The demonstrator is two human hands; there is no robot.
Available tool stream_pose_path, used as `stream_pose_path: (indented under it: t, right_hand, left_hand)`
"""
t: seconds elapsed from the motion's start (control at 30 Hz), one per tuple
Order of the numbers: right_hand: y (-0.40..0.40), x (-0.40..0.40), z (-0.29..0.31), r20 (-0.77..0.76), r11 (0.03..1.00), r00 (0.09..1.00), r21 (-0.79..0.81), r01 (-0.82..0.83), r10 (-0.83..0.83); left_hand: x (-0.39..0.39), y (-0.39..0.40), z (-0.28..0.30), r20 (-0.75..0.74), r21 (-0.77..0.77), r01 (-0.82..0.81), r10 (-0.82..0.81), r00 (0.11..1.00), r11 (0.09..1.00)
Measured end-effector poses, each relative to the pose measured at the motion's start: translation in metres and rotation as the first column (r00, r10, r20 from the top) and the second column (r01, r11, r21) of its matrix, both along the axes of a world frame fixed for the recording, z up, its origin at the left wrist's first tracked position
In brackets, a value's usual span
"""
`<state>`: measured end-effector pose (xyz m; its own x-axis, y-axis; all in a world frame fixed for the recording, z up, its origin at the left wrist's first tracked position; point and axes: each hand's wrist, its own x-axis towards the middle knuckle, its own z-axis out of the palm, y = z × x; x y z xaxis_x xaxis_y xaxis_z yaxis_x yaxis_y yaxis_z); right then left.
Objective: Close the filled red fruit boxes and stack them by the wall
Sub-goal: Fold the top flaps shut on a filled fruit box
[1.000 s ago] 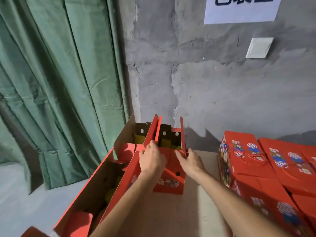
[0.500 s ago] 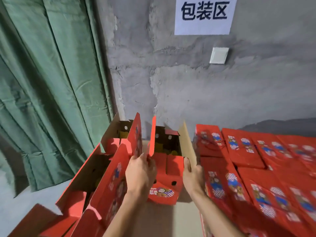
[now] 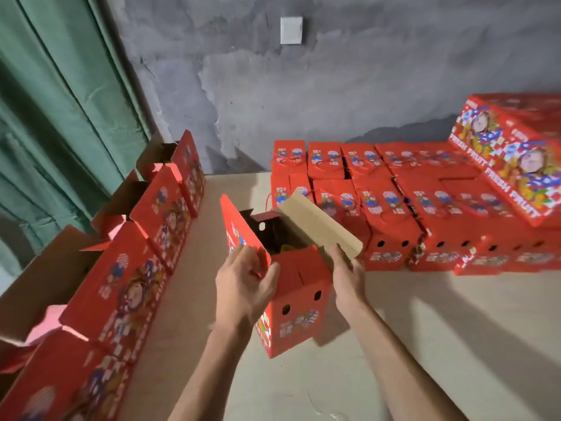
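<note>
An open red box [image 3: 293, 302] sits in mid-frame, held from both sides. The left hand [image 3: 243, 287] grips its upright red left flap [image 3: 243, 230]. The right hand [image 3: 347, 276] holds the edge of the brown right flap [image 3: 318, 227], which tilts outward. Something yellow shows inside. A row of open boxes [image 3: 145, 247] stands at left before a green curtain [image 3: 60, 117]. Closed boxes [image 3: 409, 202] are stacked at right against the grey wall [image 3: 334, 95]. All rest on a cardboard-covered surface [image 3: 425, 344].
</note>
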<state>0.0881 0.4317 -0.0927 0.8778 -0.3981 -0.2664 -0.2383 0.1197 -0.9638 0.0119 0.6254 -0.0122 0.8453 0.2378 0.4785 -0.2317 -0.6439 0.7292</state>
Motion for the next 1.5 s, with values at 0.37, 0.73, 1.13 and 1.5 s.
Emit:
stream_pose_path:
  t: [0.37,0.73,1.13,1.5]
  right_hand:
    - [-0.302,-0.098,-0.007,-0.093,0.996,0.994,0.068,-0.056,0.063]
    - [-0.474,-0.095,-0.012,-0.095,0.951,0.992,-0.305,0.049,-0.082]
    - [-0.390,-0.108,0.012,-0.137,0.476,0.979,-0.878,-0.050,-0.150]
    - [-0.339,-0.130,0.002,-0.009,0.635,0.996,-0.770,0.052,-0.093]
  left_hand:
    - [-0.087,-0.318,-0.031,0.174,0.384,0.305,-0.393,0.903,0.872]
    - [-0.103,-0.474,-0.046,-0.341,0.492,0.474,-0.339,0.877,0.731]
    - [-0.034,-0.472,-0.033,-0.854,0.294,0.502,-0.013,0.521,0.814]
    - [0.000,-0.450,-0.083,-0.766,0.448,0.424,0.093,0.636,0.787]
